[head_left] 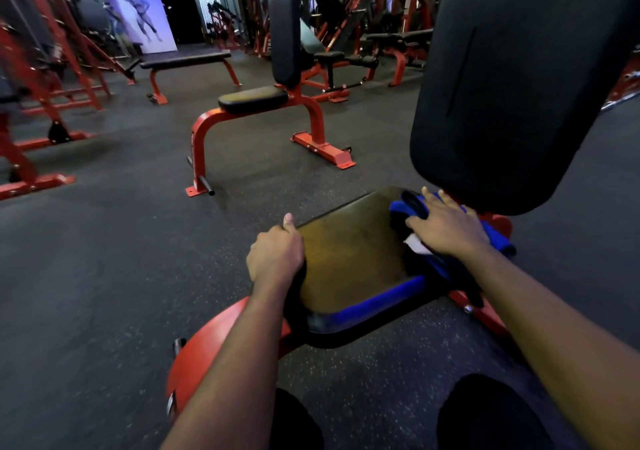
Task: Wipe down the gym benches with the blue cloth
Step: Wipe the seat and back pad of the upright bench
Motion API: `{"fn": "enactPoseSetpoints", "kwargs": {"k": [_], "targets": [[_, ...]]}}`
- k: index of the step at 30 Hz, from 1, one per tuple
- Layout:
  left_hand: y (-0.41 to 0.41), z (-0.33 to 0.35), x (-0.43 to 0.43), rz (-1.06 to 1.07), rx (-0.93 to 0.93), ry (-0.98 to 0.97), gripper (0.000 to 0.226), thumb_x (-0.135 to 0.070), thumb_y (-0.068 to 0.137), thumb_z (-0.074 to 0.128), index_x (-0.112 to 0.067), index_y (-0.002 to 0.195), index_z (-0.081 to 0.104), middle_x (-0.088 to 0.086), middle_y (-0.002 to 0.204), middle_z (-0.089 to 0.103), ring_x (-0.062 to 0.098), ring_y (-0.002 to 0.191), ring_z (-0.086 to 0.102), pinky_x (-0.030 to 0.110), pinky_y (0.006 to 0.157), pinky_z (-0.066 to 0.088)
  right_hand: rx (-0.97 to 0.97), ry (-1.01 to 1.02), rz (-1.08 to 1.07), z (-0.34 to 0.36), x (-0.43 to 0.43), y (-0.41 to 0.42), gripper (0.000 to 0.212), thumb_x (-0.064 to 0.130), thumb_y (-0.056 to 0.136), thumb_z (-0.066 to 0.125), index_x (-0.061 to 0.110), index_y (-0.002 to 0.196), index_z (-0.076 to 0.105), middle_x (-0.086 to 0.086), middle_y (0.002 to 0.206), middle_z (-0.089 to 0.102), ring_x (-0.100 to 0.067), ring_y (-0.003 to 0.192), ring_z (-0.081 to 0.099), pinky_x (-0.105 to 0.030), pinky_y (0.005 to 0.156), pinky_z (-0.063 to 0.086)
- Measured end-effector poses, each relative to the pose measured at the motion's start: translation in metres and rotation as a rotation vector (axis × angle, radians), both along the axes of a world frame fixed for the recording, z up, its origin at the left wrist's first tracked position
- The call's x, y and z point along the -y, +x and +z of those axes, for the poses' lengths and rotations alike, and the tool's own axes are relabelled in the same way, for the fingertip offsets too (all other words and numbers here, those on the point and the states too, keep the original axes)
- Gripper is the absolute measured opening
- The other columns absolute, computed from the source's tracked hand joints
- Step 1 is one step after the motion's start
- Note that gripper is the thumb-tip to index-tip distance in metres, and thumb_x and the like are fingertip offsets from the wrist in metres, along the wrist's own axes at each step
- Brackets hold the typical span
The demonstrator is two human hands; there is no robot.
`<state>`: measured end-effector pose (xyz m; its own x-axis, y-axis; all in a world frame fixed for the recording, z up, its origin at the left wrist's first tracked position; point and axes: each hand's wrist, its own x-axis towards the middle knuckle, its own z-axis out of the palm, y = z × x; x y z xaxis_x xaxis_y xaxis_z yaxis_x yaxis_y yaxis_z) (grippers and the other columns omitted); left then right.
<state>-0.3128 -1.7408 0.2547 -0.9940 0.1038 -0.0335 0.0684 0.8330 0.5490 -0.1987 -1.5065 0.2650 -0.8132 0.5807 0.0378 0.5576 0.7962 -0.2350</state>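
Note:
A red-framed bench stands right in front of me, with a black seat pad [349, 259] and an upright black back pad [502, 79]. The blue cloth [415, 207] lies bunched at the rear of the seat, where it meets the back pad. My right hand [446, 224] presses flat on the cloth with fingers spread. My left hand [275, 255] grips the seat pad's left edge, fingers curled over its side.
A second upright bench [263, 100] with a red frame stands ahead on the dark rubber floor [114, 276]. A flat bench [185, 60] sits farther back left. Red racks line the left side, more machines the back right. My knees show at the bottom edge.

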Motion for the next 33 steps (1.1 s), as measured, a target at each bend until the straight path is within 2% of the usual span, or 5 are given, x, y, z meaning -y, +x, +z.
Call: {"fn": "enactPoseSetpoints", "kwargs": {"k": [8,19,27,30,33], "targets": [[0.001,0.001,0.000,0.003,-0.010,-0.007,0.065,-0.052,0.103,0.015,-0.011,0.133,0.056,0.021,0.136,0.053,0.040,0.124,0.049,0.045,0.102,0.037,0.010,0.057,0.008,-0.012,0.001,0.021,0.072,0.054,0.096,0.042,0.030,0.157,0.012,0.012,0.165,0.003,-0.010,0.151,0.000,-0.045,0.121,0.002],[0.000,-0.001,-0.008,0.020,-0.023,-0.062,0.065,-0.054,0.102,0.016,-0.013,0.132,0.056,0.019,0.134,0.055,0.039,0.122,0.051,0.045,0.098,0.039,0.148,0.017,0.216,0.007,-0.026,-0.092,0.075,0.062,0.096,0.038,0.028,0.157,0.012,0.004,0.165,0.006,-0.020,0.152,0.006,-0.048,0.121,0.010],[0.004,-0.001,-0.005,0.035,-0.042,-0.034,0.066,-0.054,0.102,0.014,-0.012,0.129,0.058,0.021,0.131,0.056,0.040,0.120,0.051,0.045,0.097,0.039,0.110,0.008,0.218,-0.006,-0.029,-0.039,0.076,0.064,0.093,0.042,0.033,0.156,0.014,0.014,0.164,0.006,-0.012,0.151,0.004,-0.053,0.120,0.005],[0.002,-0.001,-0.007,0.030,-0.042,-0.044,0.067,-0.054,0.102,0.013,-0.012,0.128,0.059,0.020,0.129,0.057,0.040,0.118,0.052,0.046,0.095,0.040,0.121,-0.013,0.181,0.001,-0.033,-0.073,0.068,0.060,0.094,0.040,0.034,0.154,0.023,0.007,0.164,0.014,-0.022,0.150,0.016,-0.051,0.119,0.017],[0.001,0.000,-0.006,0.030,-0.047,-0.038,0.068,-0.054,0.102,0.013,-0.011,0.127,0.060,0.021,0.129,0.058,0.040,0.118,0.053,0.045,0.096,0.040,0.152,-0.054,0.175,0.010,-0.025,-0.117,0.052,0.056,0.094,0.041,0.040,0.143,0.042,-0.002,0.152,0.043,-0.029,0.137,0.041,-0.046,0.111,0.031]]}}
